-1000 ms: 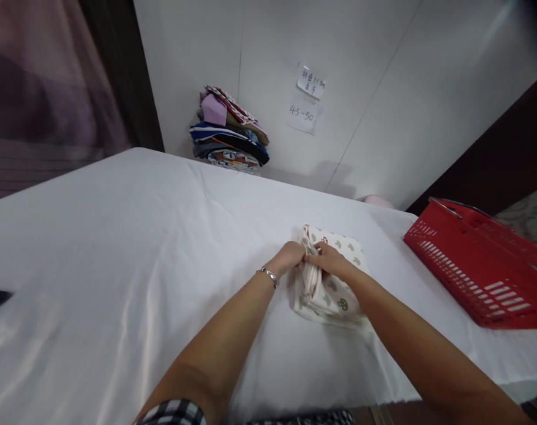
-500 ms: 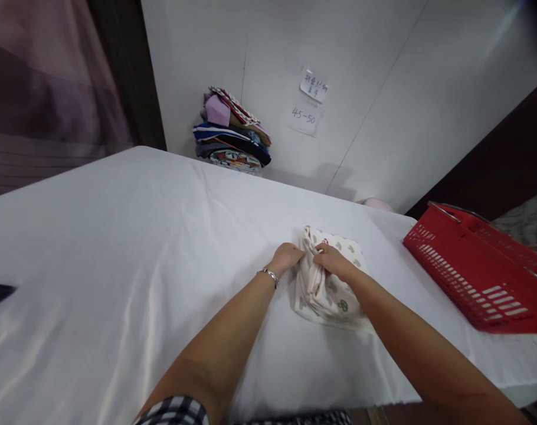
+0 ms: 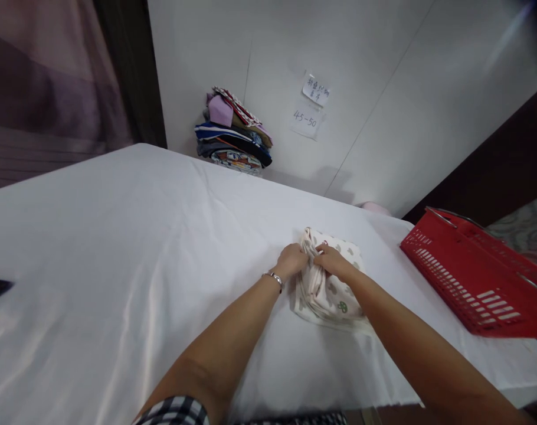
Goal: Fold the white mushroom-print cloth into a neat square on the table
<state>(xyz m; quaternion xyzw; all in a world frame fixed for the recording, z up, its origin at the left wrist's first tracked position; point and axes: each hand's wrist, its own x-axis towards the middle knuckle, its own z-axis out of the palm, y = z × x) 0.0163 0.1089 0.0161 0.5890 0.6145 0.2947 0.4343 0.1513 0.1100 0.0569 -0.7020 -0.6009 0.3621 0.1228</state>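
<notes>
Your left hand [image 3: 290, 260] is curled, fingers pinched on the near-left edge of one folded cloth [image 3: 333, 289], cream with small printed shapes; your right hand [image 3: 333, 261] meets it, fingers closed on the same bunched fold; the cloth lies flat on the white tabletop [image 3: 118, 248] under and just beyond both hands; one bracelet [image 3: 274, 276] on your left wrist; one red basket [image 3: 476, 277] well to the right of your right hand, contents hidden by its wall; one stack of folded clothes [image 3: 233, 139] far beyond your left hand against the wall; two paper notes [image 3: 310, 106] above it.
</notes>
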